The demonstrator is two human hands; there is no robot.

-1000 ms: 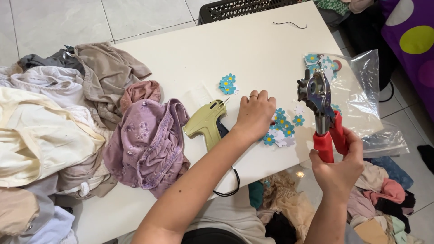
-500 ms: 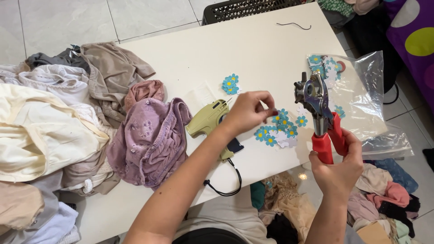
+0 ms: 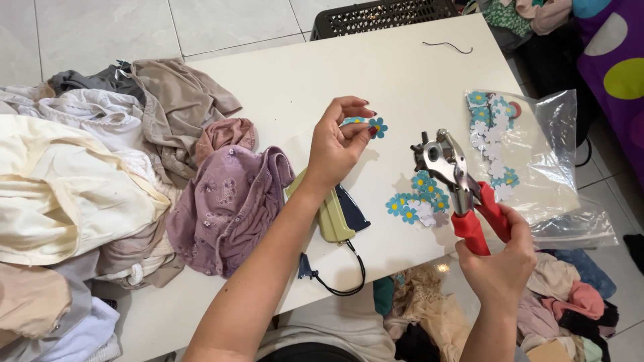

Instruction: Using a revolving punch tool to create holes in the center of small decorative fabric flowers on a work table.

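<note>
Flower: one blue flower (image 3: 378,127) pinched at the left hand (image 3: 339,144) fingertips, lifted just over the table.
Punch: one red-handled punch (image 3: 459,184) clenched in the right hand (image 3: 500,261), its metal head up, right of the left fingers.
Flower pile: a cluster of blue and white flowers (image 3: 414,201) just left of the punch, below the left fingertips; count unclear.
Bag: one clear bag (image 3: 530,157) of flowers beyond the right hand.
Gun: one green tool (image 3: 332,214) under the left wrist.
Table: white table (image 3: 282,87), clothes (image 3: 121,181) heaped left; tiled floor (image 3: 134,27), one black crate (image 3: 382,15) behind.
</note>
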